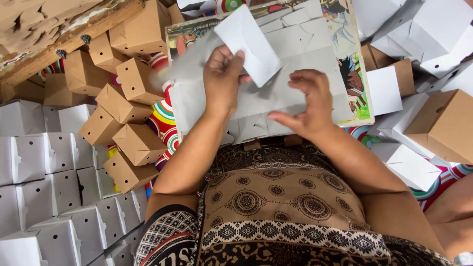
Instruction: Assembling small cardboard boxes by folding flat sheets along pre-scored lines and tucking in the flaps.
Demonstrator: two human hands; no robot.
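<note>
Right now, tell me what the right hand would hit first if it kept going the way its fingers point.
The right hand points left, low over the grey flat sheet. Going straight on, it would probably meet the left hand holding the white folded flap; depth is unclear.

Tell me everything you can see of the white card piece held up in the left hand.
The white card piece is a flat, plain sheet of thin cardboard, roughly four-sided with angled edges, unprinted and unfolded as far as shows. It is raised and tilted above the grey flat box blanks on the board. The left hand pinches its lower edge between thumb and fingers. The right hand is beside it, on the blanks, not touching it. Its left part looks motion-blurred.
</note>
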